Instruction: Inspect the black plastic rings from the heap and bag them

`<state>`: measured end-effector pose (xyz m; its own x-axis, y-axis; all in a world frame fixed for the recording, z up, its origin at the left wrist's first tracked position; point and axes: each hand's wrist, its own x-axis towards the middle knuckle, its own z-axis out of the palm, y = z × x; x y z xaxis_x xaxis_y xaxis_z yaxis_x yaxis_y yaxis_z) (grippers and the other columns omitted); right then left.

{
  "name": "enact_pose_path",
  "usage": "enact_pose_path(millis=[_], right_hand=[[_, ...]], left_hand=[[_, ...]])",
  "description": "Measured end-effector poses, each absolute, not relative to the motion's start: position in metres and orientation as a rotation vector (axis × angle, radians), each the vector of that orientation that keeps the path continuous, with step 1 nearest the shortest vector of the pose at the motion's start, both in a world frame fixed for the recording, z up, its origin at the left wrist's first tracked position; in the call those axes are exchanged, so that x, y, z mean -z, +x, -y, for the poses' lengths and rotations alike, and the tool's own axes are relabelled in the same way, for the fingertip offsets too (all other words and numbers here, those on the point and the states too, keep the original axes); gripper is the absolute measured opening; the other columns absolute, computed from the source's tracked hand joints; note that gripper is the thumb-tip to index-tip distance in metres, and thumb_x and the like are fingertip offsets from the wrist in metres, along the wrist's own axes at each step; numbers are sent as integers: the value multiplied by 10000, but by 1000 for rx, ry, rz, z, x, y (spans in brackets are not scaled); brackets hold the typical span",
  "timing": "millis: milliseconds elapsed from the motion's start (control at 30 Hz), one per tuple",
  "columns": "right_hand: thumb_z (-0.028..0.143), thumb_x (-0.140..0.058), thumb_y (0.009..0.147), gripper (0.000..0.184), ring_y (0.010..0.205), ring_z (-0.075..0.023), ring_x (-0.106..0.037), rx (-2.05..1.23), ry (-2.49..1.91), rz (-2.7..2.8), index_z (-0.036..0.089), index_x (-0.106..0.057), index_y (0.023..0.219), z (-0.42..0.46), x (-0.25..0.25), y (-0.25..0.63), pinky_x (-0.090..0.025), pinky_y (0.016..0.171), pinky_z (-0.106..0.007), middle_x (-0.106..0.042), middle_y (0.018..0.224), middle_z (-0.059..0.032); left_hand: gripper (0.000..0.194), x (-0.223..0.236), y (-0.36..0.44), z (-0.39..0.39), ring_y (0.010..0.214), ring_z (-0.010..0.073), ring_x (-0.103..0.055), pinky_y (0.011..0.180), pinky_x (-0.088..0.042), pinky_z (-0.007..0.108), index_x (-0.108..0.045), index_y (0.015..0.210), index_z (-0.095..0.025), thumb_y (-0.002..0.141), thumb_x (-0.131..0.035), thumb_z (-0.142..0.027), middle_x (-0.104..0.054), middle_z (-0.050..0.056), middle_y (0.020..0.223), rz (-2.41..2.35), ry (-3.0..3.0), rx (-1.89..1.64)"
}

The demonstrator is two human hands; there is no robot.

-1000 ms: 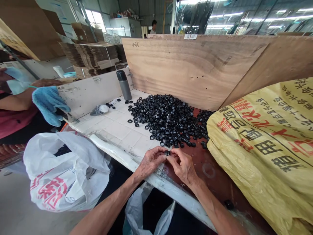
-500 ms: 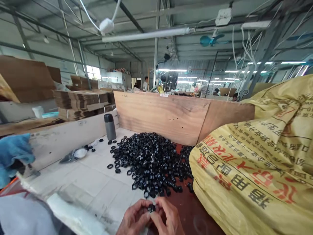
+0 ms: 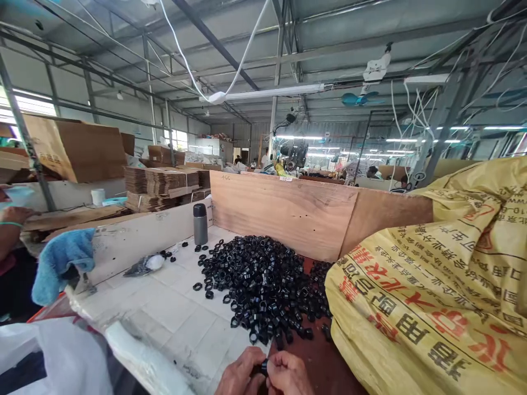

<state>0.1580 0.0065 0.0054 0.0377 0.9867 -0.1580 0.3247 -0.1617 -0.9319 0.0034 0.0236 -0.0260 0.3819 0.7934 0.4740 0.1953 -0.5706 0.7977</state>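
At the bottom of the view, my left hand point(image 3: 239, 374) and my right hand point(image 3: 290, 374) meet with fingers pinched on one small black ring point(image 3: 264, 366). Most of the ring is hidden behind the fingertips. Just beyond the hands lies a large heap of similar black plastic rings point(image 3: 263, 282), with some strewn along its left side. The heap spreads over a white sheeted surface point(image 3: 164, 312) and a dark red tabletop point(image 3: 321, 351).
A full yellow woven sack point(image 3: 411, 296) stands close on the right. Behind the heap rises a wooden board point(image 3: 280, 211). A grey bottle point(image 3: 200, 225) stands back left, near a dark plastic bag point(image 3: 142, 265). A blue cloth point(image 3: 66, 260) hangs over the left edge; another person's arm point(image 3: 14, 225) shows beyond it.
The camera view has tilted up and turned left, so the heap and board appear lower and further right. Both hands still grip the ring. A person's arm has come into view at left.
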Motion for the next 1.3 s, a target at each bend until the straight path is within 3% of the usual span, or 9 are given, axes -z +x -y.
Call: enact_pose_path(millis=[100,200,267,433,600,767,967,1133,1300], right_hand=[[398,-481,906,290,519,-177,-605,-920,-1644,1535,203,-555,705,25,-27,167,-434,501,-255,-628,599,-29],[246,-573,863,64,802,-229,-657,-371,-1695,1786,195,-611,853,70,-51,205,-494,766,-333,-695,852,-83],[214,-573,888,113,936,-253,-646,-134,-1806,1821,187,-621,987,102,-59,244,-486,855,-363,-686,986,-112],[291,-650,875,275,933,-306,-645,19,-2162,1867,146,-613,1105,166,-43,318,-516,799,-411,-657,1029,-157],[196,-550,905,110,874,-262,-640,-91,-1897,1973,168,-646,951,153,-10,315,-509,798,-375,-644,908,-115],[167,-556,876,129,882,-251,-649,-273,-1709,1950,174,-655,958,115,-4,277,-499,801,-363,-661,936,-106],[196,-583,826,140,786,-204,-654,-483,-1635,1796,193,-667,937,77,-9,249,-501,745,-324,-693,906,-70],[282,-568,823,183,743,-180,-686,-959,-1527,1532,206,-603,985,34,-15,231,-509,684,-282,-709,849,-25],[226,-689,692,176,649,-150,-630,-1174,-1457,1722,182,-680,862,-8,-35,215,-459,613,-240,-686,722,17]], left_hand=[[193,2,-2,-9,828,178,-674,753,-548,253,-630,1040,-230,889,-513,-261,-703,27,901,-858,2007,-916],[160,-12,-6,1,765,170,-642,713,-513,266,-655,933,-210,832,-532,-201,-679,12,847,-1003,2065,-777],[143,-10,-8,0,747,171,-622,707,-491,278,-660,926,-206,834,-554,-231,-659,16,847,-1050,2154,-735],[166,-6,-10,4,723,157,-612,666,-469,260,-668,976,-218,867,-578,-304,-656,-3,829,-1049,2071,-666],[163,-22,-10,22,714,148,-594,662,-463,253,-671,952,-181,833,-621,-280,-652,6,821,-1060,1997,-664],[181,-27,-28,61,691,126,-576,653,-461,240,-635,1008,-177,832,-594,-182,-614,9,844,-858,2141,-570],[249,-13,-48,94,804,208,-651,683,-495,299,-615,1122,-165,878,-594,-207,-664,83,976,-676,2626,-272],[127,-19,-43,65,801,172,-649,729,-503,280,-621,1012,-200,968,-519,-262,-649,36,872,-949,2469,-604],[193,-6,-15,-7,658,132,-629,716,-528,295,-600,1058,-169,872,-623,-214,-617,43,965,-1470,2200,-902]])
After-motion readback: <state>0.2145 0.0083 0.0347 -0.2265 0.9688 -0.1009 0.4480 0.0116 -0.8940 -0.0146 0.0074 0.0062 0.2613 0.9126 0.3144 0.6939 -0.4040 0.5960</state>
